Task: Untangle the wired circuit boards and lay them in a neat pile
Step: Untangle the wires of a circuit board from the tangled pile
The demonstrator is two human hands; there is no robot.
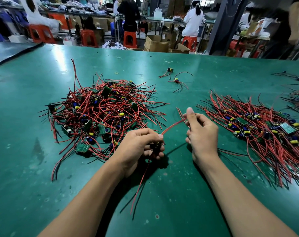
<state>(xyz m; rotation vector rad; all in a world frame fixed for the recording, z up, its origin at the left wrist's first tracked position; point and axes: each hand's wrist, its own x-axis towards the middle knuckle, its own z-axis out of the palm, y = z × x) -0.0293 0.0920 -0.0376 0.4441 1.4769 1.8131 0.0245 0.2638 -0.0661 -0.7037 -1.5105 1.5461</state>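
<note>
Left hand (138, 146) curls around a small dark circuit board (156, 147) just above the green table (171, 194), with red and black leads hanging toward the camera. Right hand (202, 134), close beside it but not touching, pinches the red wires (172, 125) that run up from that board. Beyond and left of the left hand lies the tangled heap (100, 113) — right of the right hand, the combed pile (265, 130), wires roughly parallel.

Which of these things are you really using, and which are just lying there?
For the job: tangled heap, neat pile, wired board in left hand, its red wires in right hand.
Just lying about: rubber band, red stool, cardboard box.
</note>
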